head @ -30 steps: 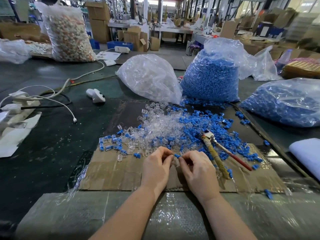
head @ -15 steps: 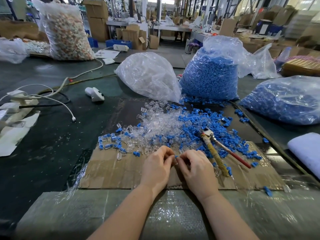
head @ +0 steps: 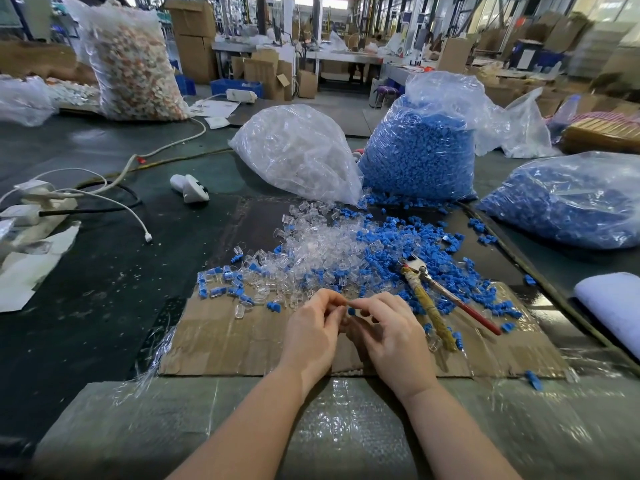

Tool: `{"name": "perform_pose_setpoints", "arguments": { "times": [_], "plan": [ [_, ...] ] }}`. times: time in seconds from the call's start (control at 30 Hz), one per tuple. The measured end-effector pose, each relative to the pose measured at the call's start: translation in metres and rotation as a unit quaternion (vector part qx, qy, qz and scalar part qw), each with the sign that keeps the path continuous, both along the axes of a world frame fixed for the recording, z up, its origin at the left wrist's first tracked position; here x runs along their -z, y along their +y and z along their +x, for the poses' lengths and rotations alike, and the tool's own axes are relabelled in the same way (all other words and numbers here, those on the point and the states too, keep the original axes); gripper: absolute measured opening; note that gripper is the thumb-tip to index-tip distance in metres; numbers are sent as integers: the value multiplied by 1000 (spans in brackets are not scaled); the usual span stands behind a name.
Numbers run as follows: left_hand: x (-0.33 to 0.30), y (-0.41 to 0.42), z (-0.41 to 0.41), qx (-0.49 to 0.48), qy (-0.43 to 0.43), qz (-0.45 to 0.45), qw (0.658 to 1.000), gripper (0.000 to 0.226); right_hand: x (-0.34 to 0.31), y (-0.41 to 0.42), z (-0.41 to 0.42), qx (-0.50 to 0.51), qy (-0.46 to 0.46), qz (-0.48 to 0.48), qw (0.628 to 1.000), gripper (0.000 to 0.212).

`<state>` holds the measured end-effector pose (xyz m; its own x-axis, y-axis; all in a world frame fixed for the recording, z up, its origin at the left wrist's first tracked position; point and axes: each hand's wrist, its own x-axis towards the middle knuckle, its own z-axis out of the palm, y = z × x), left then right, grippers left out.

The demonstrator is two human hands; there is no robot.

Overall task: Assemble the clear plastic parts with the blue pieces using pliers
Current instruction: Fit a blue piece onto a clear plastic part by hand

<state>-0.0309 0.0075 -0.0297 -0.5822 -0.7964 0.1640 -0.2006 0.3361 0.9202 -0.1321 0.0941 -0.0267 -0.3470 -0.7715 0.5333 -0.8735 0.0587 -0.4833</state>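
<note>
Head view, blue piece pinched btwn left hand, right hand

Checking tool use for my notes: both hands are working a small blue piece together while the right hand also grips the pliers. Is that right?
Not quite. The head view shows the yellow- and red-handled pliers lying on the brown cardboard sheet, untouched. The left hand and right hand do pinch a small blue plastic piece between them.
</note>
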Motion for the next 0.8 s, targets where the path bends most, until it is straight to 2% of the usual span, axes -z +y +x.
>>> {"name": "perform_pose_setpoints", "arguments": {
  "times": [0.1, 0.2, 0.3, 0.8],
  "plan": [
    [-1, 0, 0, 3, -3, -8, 1000, 26, -1, 0, 0, -1, 1, -5, 1000, 11],
    [-2, 0, 0, 4, -9, -17, 1000, 20, -1, -1, 0, 6, 0, -18, 1000, 18],
    [-3, 2, 0, 2, -5, -18, 1000, 21, 0, -1, 0, 25, 10, -18, 999, 12],
    [-4, 2, 0, -5, 13, 4, 1000, 21, 3, -1, 0, 25, 22, -12, 999, 12]
  ]
}}
